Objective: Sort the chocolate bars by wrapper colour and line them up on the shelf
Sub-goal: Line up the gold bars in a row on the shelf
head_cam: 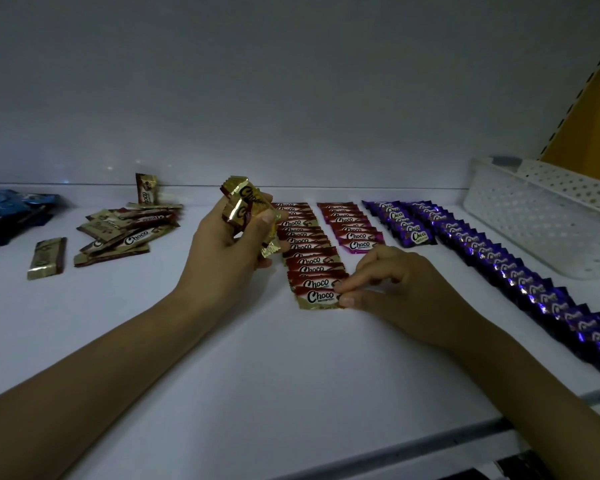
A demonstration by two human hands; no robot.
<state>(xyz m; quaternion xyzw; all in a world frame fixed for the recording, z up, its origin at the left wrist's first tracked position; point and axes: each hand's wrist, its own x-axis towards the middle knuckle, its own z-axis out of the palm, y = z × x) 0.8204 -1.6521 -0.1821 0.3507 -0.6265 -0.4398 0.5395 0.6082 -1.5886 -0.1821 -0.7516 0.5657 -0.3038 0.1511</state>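
My left hand [231,242] grips a small bunch of gold-wrapped chocolate bars [246,211] above the white shelf [222,358]. With thumb and fingertips, my right hand [388,285] pinches the right end of the nearest gold bar [317,299], the front one of an overlapping gold row [305,244]. To its right lie a short pink row [352,228], a short purple row [400,221] and a long purple row [520,275]. A loose heap of gold bars [125,233] lies at the left, with one single bar [47,258] in front of it.
Blue-wrapped bars [4,220] are piled at the far left edge. A white perforated basket [541,216] stands at the back right, beside the long purple row. The shelf's front lip [430,441] runs across the bottom right, and the back wall rises behind the rows.
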